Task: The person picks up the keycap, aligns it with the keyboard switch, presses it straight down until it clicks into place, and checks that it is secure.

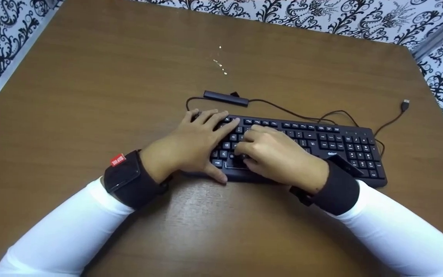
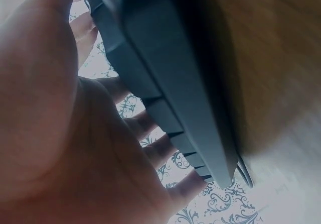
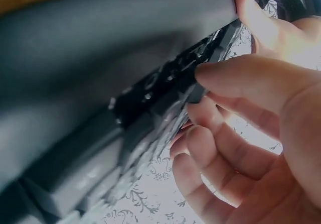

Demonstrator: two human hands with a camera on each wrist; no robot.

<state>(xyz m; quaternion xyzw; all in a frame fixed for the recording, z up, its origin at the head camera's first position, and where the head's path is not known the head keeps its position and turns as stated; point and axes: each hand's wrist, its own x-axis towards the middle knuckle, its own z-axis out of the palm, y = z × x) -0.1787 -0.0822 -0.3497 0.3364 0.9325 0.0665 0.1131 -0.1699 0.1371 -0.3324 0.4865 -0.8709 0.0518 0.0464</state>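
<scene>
A brown wooden table [image 1: 90, 115] carries a black keyboard [image 1: 333, 144], its cable [image 1: 390, 121], and a slim black hub [image 1: 225, 97].

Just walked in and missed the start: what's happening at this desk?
A person in white sleeves has both hands on a black keyboard lying on a brown wooden table. The left hand lies flat over the keyboard's left end, fingers stretched across the keys. The right hand sits beside it with fingers bent onto the middle keys. The keyboard's cable lies loose, its USB plug unconnected, near a slim black hub.

The left hand [image 2: 65, 133] spreads straight fingers over the dark plastic keyboard's [image 2: 165, 78] keys, beside the brown wooden tabletop [image 2: 271, 58].
</scene>
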